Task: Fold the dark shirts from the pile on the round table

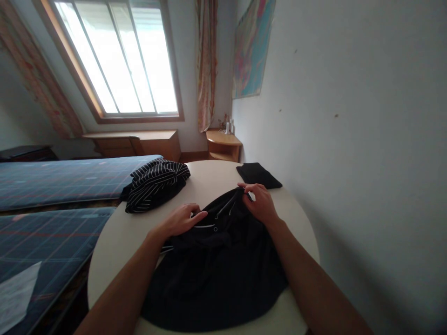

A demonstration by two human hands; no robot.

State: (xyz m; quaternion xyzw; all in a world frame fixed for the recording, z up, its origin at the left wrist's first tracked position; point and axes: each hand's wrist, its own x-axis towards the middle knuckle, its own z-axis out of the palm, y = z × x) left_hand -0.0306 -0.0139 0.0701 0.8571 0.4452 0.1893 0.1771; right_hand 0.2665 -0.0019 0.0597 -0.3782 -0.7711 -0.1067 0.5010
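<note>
A black garment with white drawstrings and small ring eyelets lies spread on the round white table. My left hand pinches the garment's upper left edge between thumb and fingers. At the top right of its waistband, my right hand is closed on the cloth, thumb and forefinger together. Just beyond that hand is a flat, folded black cloth. A bunched black garment with white stripes rests at the table's far left edge.
Two blue plaid mattresses are on the left, with a paper sheet on the nearer one. A white wall runs along the right. Behind the table stand a wooden corner shelf and a low desk under the window.
</note>
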